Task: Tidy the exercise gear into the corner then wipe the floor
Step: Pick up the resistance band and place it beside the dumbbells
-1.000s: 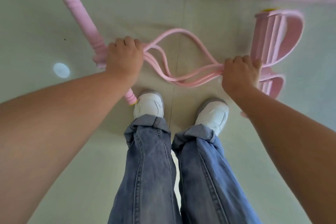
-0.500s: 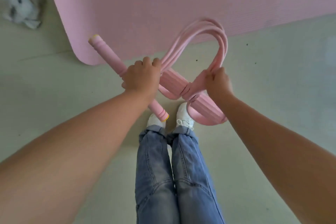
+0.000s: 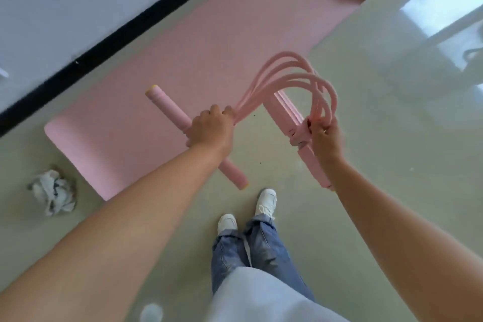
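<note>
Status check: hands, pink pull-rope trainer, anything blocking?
Left hand shut on handle bar. Right hand shut on foot pedal; bands looped between, off the floor. Mat unrolled by wall, rag beside it. Nothing blocking.

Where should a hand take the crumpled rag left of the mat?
Come from straight above the crumpled rag and pinch its raised middle folds. It lies in a loose heap on the floor, clear of the pink mat, with no edge to slide under; both hands are occupied.
</note>
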Motion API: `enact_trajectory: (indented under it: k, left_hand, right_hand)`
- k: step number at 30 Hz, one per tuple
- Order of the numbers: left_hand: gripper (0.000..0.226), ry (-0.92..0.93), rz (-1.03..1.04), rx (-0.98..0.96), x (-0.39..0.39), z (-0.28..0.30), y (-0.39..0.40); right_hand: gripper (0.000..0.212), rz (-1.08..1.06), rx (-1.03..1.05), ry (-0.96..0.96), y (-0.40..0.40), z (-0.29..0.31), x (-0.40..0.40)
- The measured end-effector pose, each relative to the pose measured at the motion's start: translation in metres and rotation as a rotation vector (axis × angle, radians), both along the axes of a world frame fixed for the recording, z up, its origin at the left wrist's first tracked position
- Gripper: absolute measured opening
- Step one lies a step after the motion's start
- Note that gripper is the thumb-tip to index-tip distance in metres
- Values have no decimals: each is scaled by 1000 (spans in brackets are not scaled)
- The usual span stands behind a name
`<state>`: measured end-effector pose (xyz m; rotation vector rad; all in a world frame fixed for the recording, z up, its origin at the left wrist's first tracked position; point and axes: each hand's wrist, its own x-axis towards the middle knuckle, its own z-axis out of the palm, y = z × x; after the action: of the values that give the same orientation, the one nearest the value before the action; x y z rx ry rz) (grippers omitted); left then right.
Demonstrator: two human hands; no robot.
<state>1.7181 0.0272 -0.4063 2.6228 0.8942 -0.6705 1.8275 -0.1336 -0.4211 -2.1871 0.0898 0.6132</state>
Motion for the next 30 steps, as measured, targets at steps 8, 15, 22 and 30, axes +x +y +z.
enact_trajectory:
  k: [8, 15, 22, 30]
  left_hand:
    - [33, -49, -257, 18, 144, 112, -75]
    - [40, 36, -462, 147, 300, 166, -166]
    - [39, 0, -590, 291, 459, 208, -232]
    - [40, -32, -627, 349, 628, 226, -233]
  right_hand:
    - [14, -335, 138, -81, -105, 114, 80]
    - [28, -133, -123, 147, -203, 148, 181]
    - [20, -243, -50, 41, -269, 192, 334]
    - [17, -307, -69, -75, -291, 215, 519]
